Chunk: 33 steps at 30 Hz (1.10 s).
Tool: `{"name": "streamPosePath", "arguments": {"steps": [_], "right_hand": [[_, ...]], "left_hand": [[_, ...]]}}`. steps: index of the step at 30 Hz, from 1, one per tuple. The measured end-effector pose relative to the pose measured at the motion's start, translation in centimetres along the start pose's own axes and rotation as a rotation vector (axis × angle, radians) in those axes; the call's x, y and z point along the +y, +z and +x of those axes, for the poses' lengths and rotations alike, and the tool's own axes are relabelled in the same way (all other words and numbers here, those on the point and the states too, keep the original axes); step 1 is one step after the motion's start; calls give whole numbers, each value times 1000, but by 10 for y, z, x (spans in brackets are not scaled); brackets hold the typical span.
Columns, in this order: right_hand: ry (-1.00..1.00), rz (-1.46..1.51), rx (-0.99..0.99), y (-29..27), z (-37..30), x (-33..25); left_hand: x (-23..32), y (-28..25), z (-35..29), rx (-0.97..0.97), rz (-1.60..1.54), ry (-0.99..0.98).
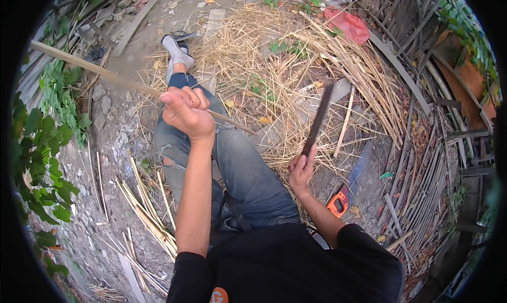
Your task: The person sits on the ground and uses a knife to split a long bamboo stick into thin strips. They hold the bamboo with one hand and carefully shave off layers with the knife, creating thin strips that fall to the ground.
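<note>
My left hand (187, 113) is closed round a long, pale bamboo strip (100, 70) above my bent knee. The strip slants from the far left, where it looks wider, down to a thin end past my knee. Upright in my right hand (302, 172) is a long, dark, straight-sided blade (319, 121), like a machete. Its handle is hidden in my fingers. Blade and strip are apart. On the ground beside my right forearm lies a handsaw (338, 202) with an orange handle.
Bamboo shavings (259, 55) cover the ground ahead. Long split strips (369, 86) lie at right, near a red plastic bag (347, 26). More bamboo pieces (145, 210) lie at my left. Leafy plants (45, 160) edge the left side; stacked poles (422, 192) line the right.
</note>
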State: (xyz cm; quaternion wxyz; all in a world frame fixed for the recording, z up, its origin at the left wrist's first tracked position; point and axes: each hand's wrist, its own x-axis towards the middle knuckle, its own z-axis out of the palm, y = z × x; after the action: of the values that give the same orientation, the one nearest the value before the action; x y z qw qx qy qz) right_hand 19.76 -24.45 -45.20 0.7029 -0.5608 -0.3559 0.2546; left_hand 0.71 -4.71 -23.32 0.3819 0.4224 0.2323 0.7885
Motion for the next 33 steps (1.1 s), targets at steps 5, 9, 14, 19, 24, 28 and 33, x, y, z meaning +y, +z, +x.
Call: {"name": "streamPosePath", "arguments": {"steps": [5,9,14,19,24,28,33], "right_hand": [[351,-403,-282,-24,-7,40],[150,-131,-91,9,64,-79],[-192,-192,-101,-10,5,21],[240,-459,-423,-6,-4,40],[130,-58,-138,33,49,-77],[43,-391,-282,-18,-12,40],[198,-472,-392,-5,27,32]], "left_hand": [[-5,6,4,32,22,42],[-4,-6,12,129,112,46],[-8,-3,12,129,107,54],[-11,2,24,144,87,95],[-5,-4,20,191,154,64],[-12,1,19,167,130,33],[-16,-3,22,144,143,20]]}}
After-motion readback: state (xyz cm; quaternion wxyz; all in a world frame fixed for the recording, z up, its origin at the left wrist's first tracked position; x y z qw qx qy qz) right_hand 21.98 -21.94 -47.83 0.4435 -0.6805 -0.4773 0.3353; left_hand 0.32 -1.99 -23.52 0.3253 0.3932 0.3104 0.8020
